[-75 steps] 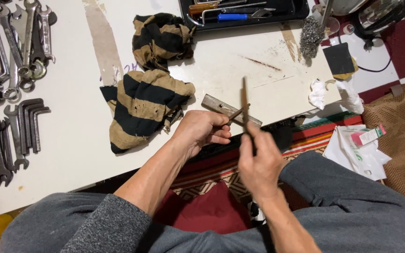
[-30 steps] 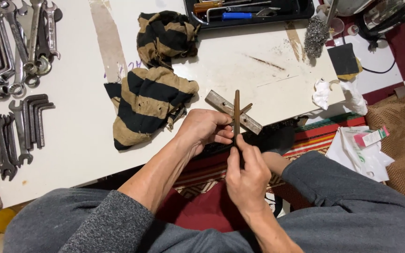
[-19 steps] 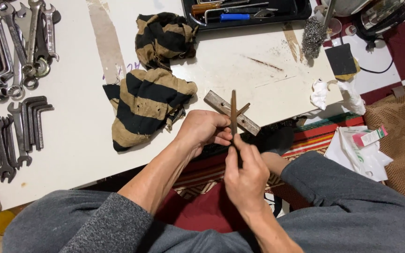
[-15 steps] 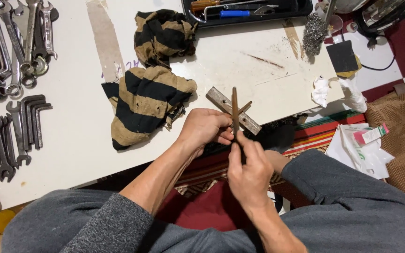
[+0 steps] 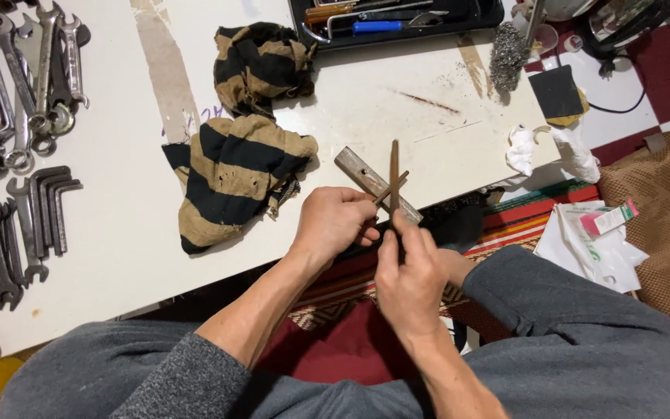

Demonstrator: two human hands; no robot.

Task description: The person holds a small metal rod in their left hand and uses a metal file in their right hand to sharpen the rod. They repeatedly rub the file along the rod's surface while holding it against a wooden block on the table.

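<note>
My left hand (image 5: 335, 221) grips a small rusty metal piece (image 5: 388, 188) at the near edge of the white table (image 5: 118, 256). My right hand (image 5: 409, 271) holds a thin brown file (image 5: 394, 167) upright, its blade crossing that piece. A flat grey metal bar (image 5: 358, 171) lies on the table just behind both hands. A black and tan striped rag (image 5: 234, 174) lies to the left of my left hand.
Spanners (image 5: 17, 70) and hex keys (image 5: 44, 206) lie at the table's left. A black tray with a blue-handled tool (image 5: 378, 25) sits at the back. Steel wool (image 5: 505, 58), black sandpaper (image 5: 556, 91) and crumpled tissue (image 5: 521, 147) are at the right; papers (image 5: 591, 240) lie on the floor.
The file has been shifting up and down across the piece in short strokes. My left hand has stayed put at the table's edge.
</note>
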